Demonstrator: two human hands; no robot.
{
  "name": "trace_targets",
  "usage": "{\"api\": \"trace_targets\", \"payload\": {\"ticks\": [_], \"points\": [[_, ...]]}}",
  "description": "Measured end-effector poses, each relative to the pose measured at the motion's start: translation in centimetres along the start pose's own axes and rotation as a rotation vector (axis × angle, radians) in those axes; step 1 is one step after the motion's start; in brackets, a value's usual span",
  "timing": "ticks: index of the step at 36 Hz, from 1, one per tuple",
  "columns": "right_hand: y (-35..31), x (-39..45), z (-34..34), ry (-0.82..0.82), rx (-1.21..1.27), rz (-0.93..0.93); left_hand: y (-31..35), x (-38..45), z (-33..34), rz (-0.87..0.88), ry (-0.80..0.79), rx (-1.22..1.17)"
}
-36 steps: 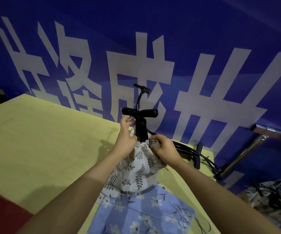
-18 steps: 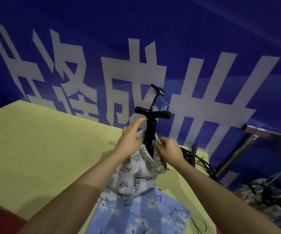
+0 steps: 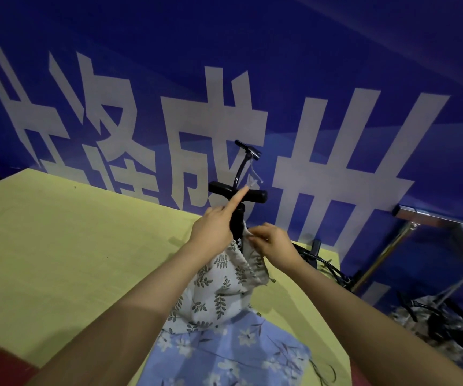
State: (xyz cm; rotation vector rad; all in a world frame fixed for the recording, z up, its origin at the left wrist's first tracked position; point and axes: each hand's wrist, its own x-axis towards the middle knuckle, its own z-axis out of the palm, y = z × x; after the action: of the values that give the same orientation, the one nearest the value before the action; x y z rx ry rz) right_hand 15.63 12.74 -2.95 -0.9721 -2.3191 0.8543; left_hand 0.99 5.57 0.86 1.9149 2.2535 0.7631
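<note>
Yellow table (image 3: 57,232): leaf-print bag (image 3: 219,288) half over upright black pump (image 3: 256,195), left hand (image 3: 212,232) gripping its mouth, forefinger raised, right hand (image 3: 273,245) pinching rim; uneven tug likely topples pump.

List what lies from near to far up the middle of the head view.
From near: blue floral cloth → leaf-print bag → pump handle → hose head → blue banner.

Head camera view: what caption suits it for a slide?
Right hand pinches the mouth of a leaf-print bag around an upright black hand pump; left hand touches the pump.
</note>
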Motion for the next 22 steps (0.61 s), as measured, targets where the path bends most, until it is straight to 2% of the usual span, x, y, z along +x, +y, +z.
{"api": "trace_targets", "payload": {"ticks": [6,11,17,22], "points": [[-0.3,-0.1,-0.6,-0.061,-0.025,0.008,0.6,0.6,-0.7,-0.054,0.006,-0.021],[-0.5,-0.3,-1.0,-0.125,-0.139,0.006,1.1,0.3,-0.7,-0.083,0.046,-0.01],[0.4,-0.6,-1.5,-0.008,-0.283,0.104,1.0,-0.1,-0.4,-0.083,0.074,0.01],[0.8,-1.3,-1.4,0.096,-0.331,0.106,0.7,-0.7,-0.4,-0.073,0.059,-0.155]]}}
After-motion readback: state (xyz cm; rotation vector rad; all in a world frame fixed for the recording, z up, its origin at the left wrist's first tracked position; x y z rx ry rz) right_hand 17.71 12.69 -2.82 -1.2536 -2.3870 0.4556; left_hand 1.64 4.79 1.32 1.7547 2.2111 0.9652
